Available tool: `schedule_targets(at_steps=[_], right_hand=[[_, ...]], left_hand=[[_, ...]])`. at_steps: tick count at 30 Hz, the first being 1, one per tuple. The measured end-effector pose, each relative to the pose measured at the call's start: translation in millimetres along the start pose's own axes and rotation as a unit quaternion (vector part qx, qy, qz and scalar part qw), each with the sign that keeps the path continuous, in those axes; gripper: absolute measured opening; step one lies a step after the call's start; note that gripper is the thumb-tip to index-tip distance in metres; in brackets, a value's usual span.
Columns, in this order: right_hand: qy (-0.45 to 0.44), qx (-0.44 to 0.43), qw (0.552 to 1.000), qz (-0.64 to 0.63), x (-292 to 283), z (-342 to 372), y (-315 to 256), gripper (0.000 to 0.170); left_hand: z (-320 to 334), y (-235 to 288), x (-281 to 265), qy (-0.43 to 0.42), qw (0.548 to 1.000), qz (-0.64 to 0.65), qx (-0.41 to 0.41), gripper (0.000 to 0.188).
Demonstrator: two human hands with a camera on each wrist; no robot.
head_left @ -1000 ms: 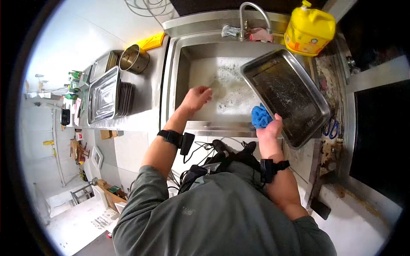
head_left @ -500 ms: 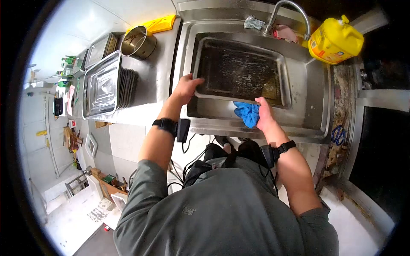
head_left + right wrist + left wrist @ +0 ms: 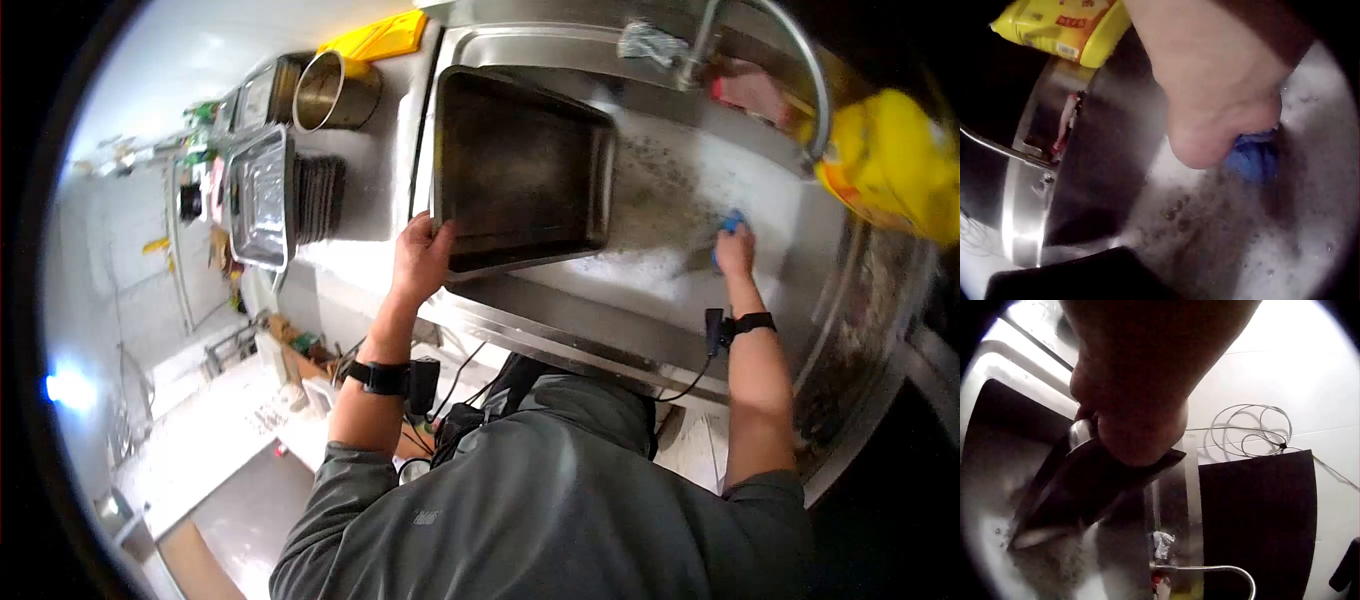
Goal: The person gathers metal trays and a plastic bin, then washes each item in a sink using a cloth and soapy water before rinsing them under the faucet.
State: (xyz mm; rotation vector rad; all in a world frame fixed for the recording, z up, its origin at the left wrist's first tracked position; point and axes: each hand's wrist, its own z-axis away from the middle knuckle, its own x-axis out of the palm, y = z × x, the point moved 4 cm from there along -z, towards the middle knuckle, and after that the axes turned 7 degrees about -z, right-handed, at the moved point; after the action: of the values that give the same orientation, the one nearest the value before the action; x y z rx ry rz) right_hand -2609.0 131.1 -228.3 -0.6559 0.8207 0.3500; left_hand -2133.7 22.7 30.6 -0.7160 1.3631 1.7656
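The left hand (image 3: 422, 262) grips the near left edge of a dark metal tray (image 3: 520, 170), which is held over the left part of the sink. In the left wrist view the tray (image 3: 1085, 481) stands tilted below the hand (image 3: 1135, 425). Over the foamy water at the sink's right side, the right hand (image 3: 736, 252) holds a blue cloth (image 3: 733, 220), bunched up. The right wrist view shows the cloth (image 3: 1254, 159) beneath the hand (image 3: 1222, 125), whose fingers are mostly hidden.
Left of the sink (image 3: 500, 320), a counter bears stacked trays (image 3: 318, 200) and a metal pot (image 3: 335, 92). A curved faucet (image 3: 815, 70) rises at the back. Beyond it are a pink cloth (image 3: 750, 92) and a yellow jug (image 3: 885, 165).
The tray swung from the right over to the left of the sink. The left hand took hold of it; the right hand let go of its edge and moved right with the cloth.
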Motion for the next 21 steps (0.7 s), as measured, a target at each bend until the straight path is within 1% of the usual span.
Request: schedule_targets(at_steps=[1, 2, 3, 4, 5, 6, 7, 8, 9, 10, 11, 12, 13, 14, 15, 16, 17, 18, 19, 20, 21], right_hand=[[-0.028, -0.025, 0.996, 0.079, 6.4, -15.3, 6.3, 0.044], [-0.013, 0.020, 0.993, 0.118, 6.4, -12.6, -0.5, 0.053], [-0.060, 0.034, 0.984, 0.162, -14.7, 7.6, -35.5, 0.060], [-0.070, -0.040, 0.961, 0.265, -13.5, 7.2, -44.1, 0.052], [-0.087, -0.155, 0.910, 0.375, 6.7, -11.7, -27.7, 0.044], [-0.123, -0.182, 0.886, 0.409, 4.0, -18.5, -30.9, 0.041], [-0.156, -0.208, 0.858, 0.443, 0.3, -24.4, -37.2, 0.039], [-0.163, -0.214, 0.857, 0.440, 15.4, -34.6, -38.6, 0.039], [-0.105, -0.092, 0.945, 0.294, 21.7, -48.9, -34.1, 0.039], [-0.039, 0.033, 0.989, 0.140, 26.1, -59.0, -26.0, 0.040], [-0.041, 0.028, 0.989, 0.143, 37.5, -67.1, -26.4, 0.040], [-0.050, -0.018, 0.998, 0.043, 49.2, -74.1, -32.3, 0.041], [-0.059, -0.066, 0.995, -0.056, 55.3, -77.0, -38.6, 0.043], [-0.030, -0.111, 0.979, -0.169, 45.7, -57.3, -58.0, 0.048], [-0.049, -0.122, 0.961, -0.245, 38.5, -38.5, -74.6, 0.052], [-0.082, -0.137, 0.931, -0.329, 39.6, -25.7, -87.1, 0.052], [-0.084, -0.170, 0.906, -0.378, 19.3, 10.4, -122.1, 0.050], [-0.115, -0.179, 0.887, -0.410, 22.0, 27.0, -135.4, 0.047], [-0.144, -0.224, 0.868, -0.420, 20.3, 49.3, -155.6, 0.041], [-0.182, -0.247, 0.840, -0.448, 6.0, 78.2, -182.6, 0.034], [-0.182, -0.311, 0.825, -0.434, 3.5, 96.9, -200.1, 0.028]], left_hand=[[3.5, 16.1, -3.4, -0.017, 0.996, -0.065, -0.055, 0.026], [4.2, 14.2, 1.4, -0.017, 0.995, -0.065, -0.071, 0.029], [3.4, 9.7, 6.2, -0.017, 0.994, -0.065, -0.085, 0.031], [1.5, 5.0, 10.0, -0.019, 0.991, -0.084, -0.099, 0.033], [0.6, -1.8, 13.2, -0.023, 0.988, -0.104, -0.114, 0.035], [0.2, -10.2, 16.8, -0.024, 0.984, -0.120, -0.127, 0.038], [0.6, -16.0, 21.8, -0.016, 0.991, -0.078, -0.105, 0.040], [-1.2, -5.2, 19.9, -0.018, 0.989, -0.105, -0.099, 0.039], [0.4, 5.9, 20.9, -0.026, 0.987, -0.128, -0.094, 0.039], [5.5, 3.1, 27.8, -0.028, 0.986, -0.127, -0.105, 0.039], [5.5, -0.1, 33.2, -0.023, 0.990, -0.096, -0.100, 0.038], [2.1, -0.6, 35.7, -0.018, 0.994, -0.065, -0.090, 0.037], [1.1, 4.7, 35.2, -0.014, 0.994, -0.063, -0.091, 0.037], [0.6, 12.7, 34.4, -0.021, 0.994, -0.054, -0.093, 0.036], [1.1, 17.7, 35.7, -0.028, 0.994, -0.045, -0.096, 0.035], [1.7, 14.1, 41.4, -0.030, 0.996, -0.024, -0.081, 0.039], [2.9, 14.7, 44.1, -0.026, 0.996, -0.021, -0.080, 0.039], [1.7, 16.5, 46.5, -0.030, 0.996, -0.033, -0.075, 0.038], [1.2, 19.0, 49.2, -0.036, 0.996, -0.047, -0.071, 0.037], [0.7, 23.5, 50.7, -0.039, 0.996, -0.040, -0.068, 0.032], [2.5, 25.9, 53.8, -0.040, 0.996, -0.038, -0.067, 0.032]])
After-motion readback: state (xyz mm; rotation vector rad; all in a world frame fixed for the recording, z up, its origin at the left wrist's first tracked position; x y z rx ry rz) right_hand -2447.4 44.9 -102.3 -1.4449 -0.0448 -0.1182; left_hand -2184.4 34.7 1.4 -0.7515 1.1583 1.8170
